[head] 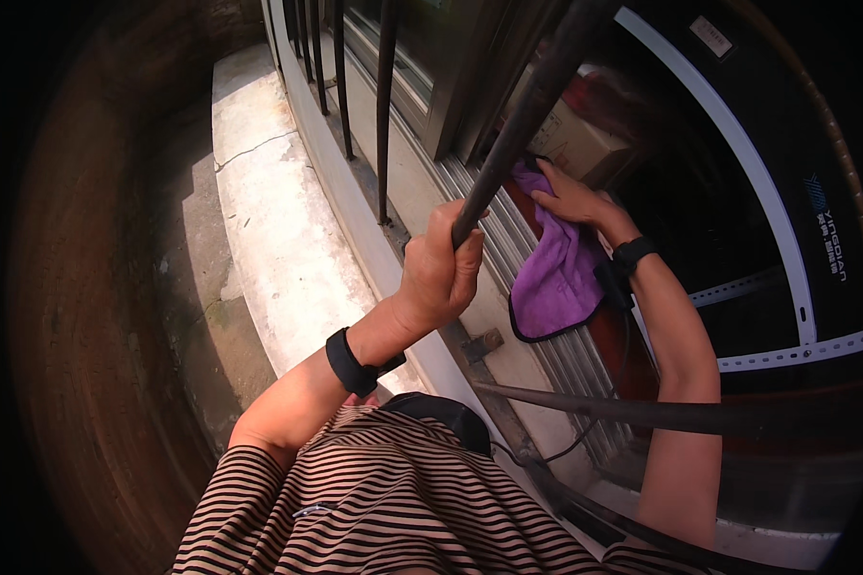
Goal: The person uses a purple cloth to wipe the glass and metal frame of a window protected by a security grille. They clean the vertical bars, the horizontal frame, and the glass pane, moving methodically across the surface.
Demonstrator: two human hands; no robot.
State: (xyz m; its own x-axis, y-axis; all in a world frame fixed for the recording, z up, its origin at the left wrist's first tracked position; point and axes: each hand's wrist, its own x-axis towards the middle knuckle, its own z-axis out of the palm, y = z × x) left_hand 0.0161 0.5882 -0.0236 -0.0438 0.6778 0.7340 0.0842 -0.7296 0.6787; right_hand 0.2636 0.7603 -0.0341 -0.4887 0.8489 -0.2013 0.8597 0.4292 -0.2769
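My left hand is closed around a dark metal window bar, with a black strap on the wrist. Beyond the bars, my right hand lies on a purple cloth with dark edging. The thumb and fingers press on the cloth's upper end, near the inner side of the window track. The cloth's lower part hangs loosely over the metal track. A black strap and a small dark device with a cable are at the right wrist.
A cardboard box stands just beyond my right hand. White perforated metal angle strips frame dark panels at the right. More upright bars rise at the upper left, beside a sunlit concrete ledge. A curved bar crosses near my right forearm.
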